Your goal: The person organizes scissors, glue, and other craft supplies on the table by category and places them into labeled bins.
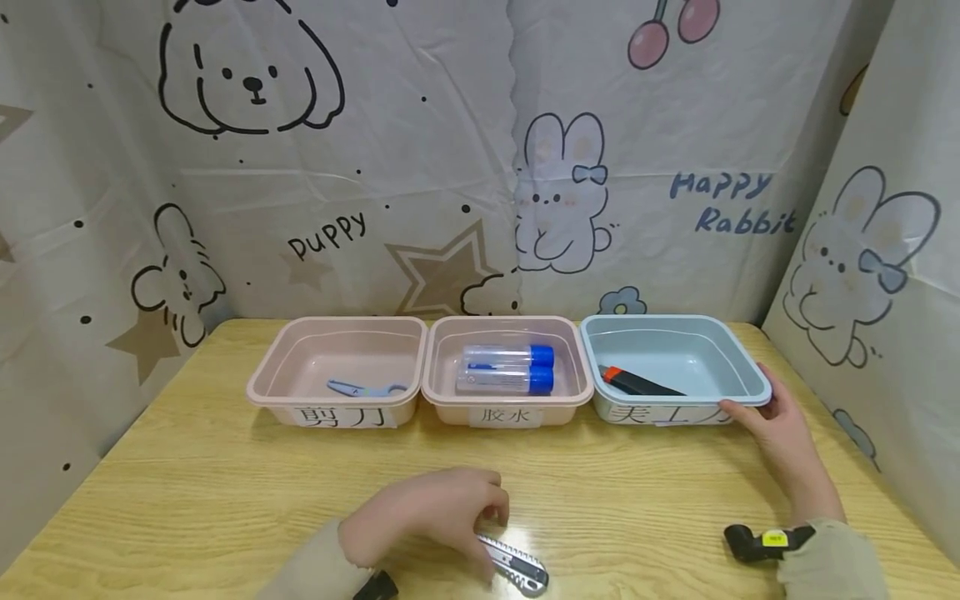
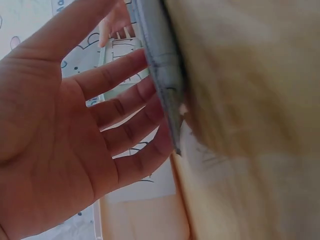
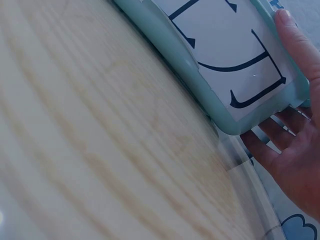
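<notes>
A grey, silvery utility knife lies on the table near the front. My left hand reaches over it from the left, the fingertips right at its edge in the left wrist view, where the knife crosses in front of extended fingers. My right hand grips the front right corner of a light blue bin, thumb on the front rim and fingers around the side. Inside that bin rests a black and orange utility knife. In the right wrist view, its labelled front is seen up close.
Left of the blue bin stands a pink bin with two clear, blue-capped glue sticks. Another pink bin, farther left, contains light blue scissors. Paper labels mark the bin fronts. A printed curtain hangs behind the table.
</notes>
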A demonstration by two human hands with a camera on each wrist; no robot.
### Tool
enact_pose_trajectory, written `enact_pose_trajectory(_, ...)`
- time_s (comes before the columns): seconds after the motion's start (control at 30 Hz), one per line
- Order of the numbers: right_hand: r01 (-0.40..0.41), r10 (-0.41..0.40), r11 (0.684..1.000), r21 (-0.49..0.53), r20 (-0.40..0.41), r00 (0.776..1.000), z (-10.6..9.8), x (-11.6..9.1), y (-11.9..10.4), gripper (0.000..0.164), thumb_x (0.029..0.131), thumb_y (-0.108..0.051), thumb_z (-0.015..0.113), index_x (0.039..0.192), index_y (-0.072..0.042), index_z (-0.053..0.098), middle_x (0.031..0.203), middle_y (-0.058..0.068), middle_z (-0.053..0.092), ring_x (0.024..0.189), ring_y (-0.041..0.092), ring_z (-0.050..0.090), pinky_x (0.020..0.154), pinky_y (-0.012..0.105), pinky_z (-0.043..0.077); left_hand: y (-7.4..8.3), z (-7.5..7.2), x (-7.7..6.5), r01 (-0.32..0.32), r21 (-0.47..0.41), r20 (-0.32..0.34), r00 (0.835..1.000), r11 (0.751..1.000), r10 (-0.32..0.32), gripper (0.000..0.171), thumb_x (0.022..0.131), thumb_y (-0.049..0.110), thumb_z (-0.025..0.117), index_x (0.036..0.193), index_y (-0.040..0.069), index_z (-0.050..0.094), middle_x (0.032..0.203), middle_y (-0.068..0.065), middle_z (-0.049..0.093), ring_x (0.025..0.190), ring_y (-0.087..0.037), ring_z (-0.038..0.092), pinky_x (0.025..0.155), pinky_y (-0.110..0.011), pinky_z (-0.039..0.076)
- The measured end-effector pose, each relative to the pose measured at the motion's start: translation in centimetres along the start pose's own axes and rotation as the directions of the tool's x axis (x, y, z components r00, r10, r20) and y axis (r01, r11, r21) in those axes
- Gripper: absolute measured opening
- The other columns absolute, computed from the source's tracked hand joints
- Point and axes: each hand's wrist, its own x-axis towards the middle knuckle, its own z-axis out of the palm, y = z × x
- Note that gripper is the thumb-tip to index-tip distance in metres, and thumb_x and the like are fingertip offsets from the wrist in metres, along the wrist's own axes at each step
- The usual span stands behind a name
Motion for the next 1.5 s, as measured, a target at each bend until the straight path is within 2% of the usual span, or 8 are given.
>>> enact_pose_trajectory(0.2, -0.004, 0.004, 0.999, -0.033, 0.002, 1.0, 0.0, 0.1, -0.1, 0.08, 0.089, -0.021, 0.059, 0.148, -0.018, 0.005, 0.153, 0.007, 0.011, 0.133, 0.006, 0.022, 0.095, 0.002, 0.026, -0.3, 0.3, -1.4, 0.009, 0.024, -0.008, 1.0, 1.0, -0.009, 0.049, 0.059, 0.036, 0.081, 0.099, 0.024, 0.056, 0.082, 0.012, 0.044, 0.073, 0.0, 0.042, 0.066, -0.013, 0.041)
enact_pose_trajectory(0.4, 0.001, -0.001, 0.999, -0.052, 0.006, 1.0, 0.1, 0.1, -0.1, 0.079, 0.089, -0.022, 0.059, 0.148, -0.018, 0.006, 0.152, 0.007, 0.012, 0.133, 0.009, 0.023, 0.094, 0.002, 0.028, -0.4, 0.4, -2.0, 0.035, -0.034, -0.002, 0.999, 0.999, -0.035, 0.037, 0.067, 0.021, 0.077, 0.098, 0.023, 0.056, 0.081, 0.012, 0.044, 0.07, 0.0, 0.042, 0.064, -0.014, 0.041)
enact_pose_trajectory(0.63, -0.006, 0.006, 0.998, -0.06, 0.004, 1.0, 0.2, 0.0, 0.2, 0.08, 0.088, -0.024, 0.059, 0.148, -0.02, 0.005, 0.153, 0.006, 0.01, 0.135, 0.013, 0.021, 0.096, 0.004, 0.027, -0.3, 0.6, -2.0, 0.013, -0.01, -0.027, 1.0, 1.0, -0.013, 0.024, 0.074, 0.016, 0.071, 0.093, 0.023, 0.059, 0.076, 0.014, 0.044, 0.068, 0.001, 0.042, 0.063, -0.014, 0.04)
enact_pose_trajectory(0.87, -0.007, 0.006, 0.996, -0.092, -0.01, 1.0, 0.1, 0.0, 0.3, 0.08, 0.088, -0.027, 0.059, 0.148, -0.021, 0.006, 0.152, 0.007, 0.012, 0.134, 0.015, 0.023, 0.095, 0.003, 0.027, -0.2, 0.4, -1.0, -0.015, 0.058, -0.084, 0.996, 0.998, 0.02, 0.02, 0.075, 0.015, 0.07, 0.093, 0.021, 0.064, 0.078, 0.014, 0.049, 0.073, 0.001, 0.044, 0.069, -0.014, 0.042)
enact_pose_trajectory(1.17, 0.001, -0.002, 0.998, -0.067, -0.011, 1.0, -0.1, -0.1, 0.2, 0.079, 0.089, -0.025, 0.059, 0.148, -0.021, 0.007, 0.153, 0.005, 0.011, 0.132, 0.009, 0.022, 0.095, 0.002, 0.026, 0.4, -1.1, 0.8, -0.006, 0.098, -0.162, 0.986, 0.995, 0.022, 0.018, 0.077, 0.014, 0.069, 0.095, 0.017, 0.067, 0.082, 0.011, 0.054, 0.075, -0.001, 0.048, 0.072, -0.015, 0.043)
enact_pose_trajectory(1.3, 0.01, -0.011, 0.998, -0.061, -0.014, 1.0, -0.1, 0.0, 0.1, 0.078, 0.089, -0.023, 0.059, 0.148, -0.02, 0.007, 0.153, 0.005, 0.012, 0.132, 0.007, 0.023, 0.096, 0.002, 0.026, 0.8, -1.8, 2.0, -0.003, 0.14, -0.223, 0.974, 0.99, 0.034, 0.017, 0.077, 0.015, 0.07, 0.094, 0.016, 0.068, 0.084, 0.009, 0.058, 0.078, -0.005, 0.05, 0.074, -0.017, 0.044)
enact_pose_trajectory(1.5, 0.005, -0.006, 0.999, -0.052, -0.016, 1.0, 0.0, 0.0, 0.1, 0.078, 0.088, -0.022, 0.059, 0.148, -0.02, 0.008, 0.153, 0.005, 0.012, 0.133, 0.008, 0.022, 0.096, 0.003, 0.026, 1.9, -2.8, 4.0, 0.0, 0.21, -0.32, 0.945, 0.978, 0.069, 0.018, 0.078, 0.016, 0.069, 0.096, 0.017, 0.068, 0.09, 0.007, 0.06, 0.085, -0.008, 0.052, 0.08, -0.02, 0.044)
